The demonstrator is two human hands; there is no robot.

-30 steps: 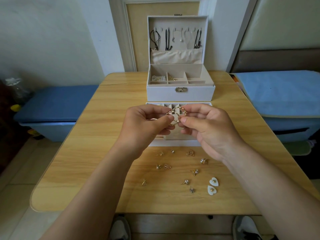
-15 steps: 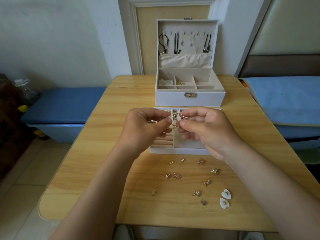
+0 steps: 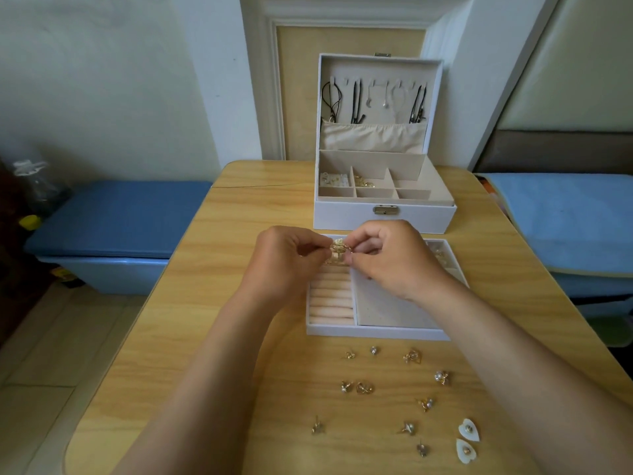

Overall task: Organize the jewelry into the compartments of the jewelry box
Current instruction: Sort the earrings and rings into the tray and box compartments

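Observation:
My left hand (image 3: 284,258) and my right hand (image 3: 394,258) pinch a pair of gold hoop earrings (image 3: 337,255) between their fingertips, above the far left of the white removable tray (image 3: 376,332). The tray has pink ring rolls (image 3: 330,299) at left and a wide beige compartment (image 3: 387,306) beside them. Behind it the white jewelry box (image 3: 383,217) stands open, necklaces (image 3: 373,97) hanging in its lid and small gold pieces (image 3: 346,181) in its back compartments. Several stud earrings (image 3: 356,387) and two white heart earrings (image 3: 467,440) lie on the table near me.
The wooden table (image 3: 239,303) has rounded corners. A blue bench (image 3: 120,217) stands at left, with a plastic bag (image 3: 37,183) beyond it. A blue-covered seat (image 3: 565,217) is at right. A wall and door frame (image 3: 270,97) lie behind the box.
Both hands have moved forward and lower over the tray with the hoops, whose rings now look closed together. The camera tilted down, so the box and table sit lower in view.

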